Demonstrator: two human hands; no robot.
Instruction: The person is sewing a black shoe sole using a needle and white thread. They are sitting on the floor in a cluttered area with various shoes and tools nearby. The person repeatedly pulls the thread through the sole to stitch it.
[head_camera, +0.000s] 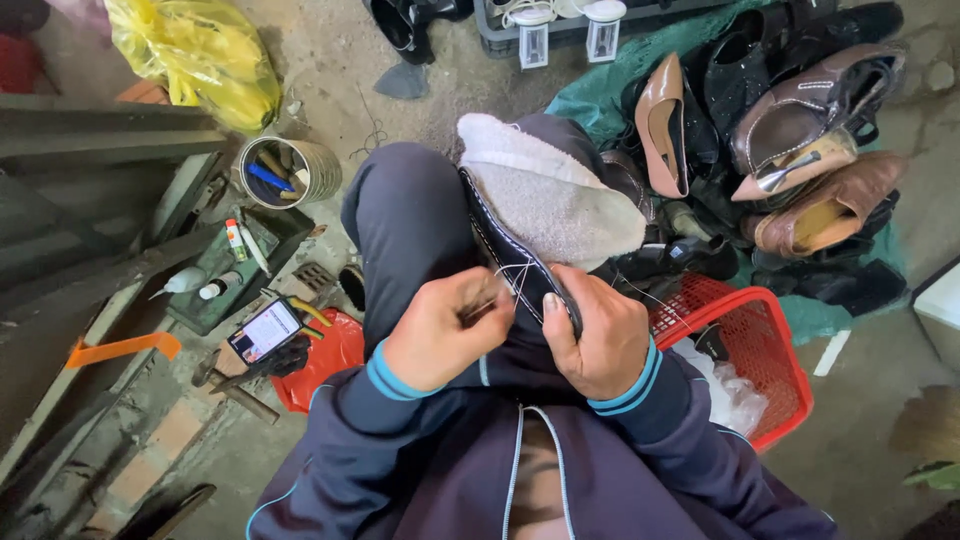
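While the person sits with knees drawn up, these lines tell the scene.

Room to move: bare concrete floor (330, 60) lies open ahead of the knees; both sides are crowded.
Left edge: a wooden bench (90, 230) and a green box (215, 285) with small bottles stand close by the left leg; a metal can of tools (290, 170) and a phone (265, 330) lie near.
Right edge: a red basket (760, 350) sits just beside the right arm; a pile of shoes (790, 150) on a green cloth fills the far right.
Cut off: a yellow bag (200, 55) and a dark crate (560, 25) run past the top border.
Hard to make out: whatever the left fingers pinch is blurred; the thread's end cannot be followed.
Shoe: a dark shoe with a fleecy lining (545, 200) rests on the right knee, sole edge turned toward the person.
Right hand (598, 335): clenched around the shoe's near end, thumb on the stitched rim.
Left hand (445, 330): fingers pinched together just beside the rim, touching white thread (510, 272) that runs to the seam.
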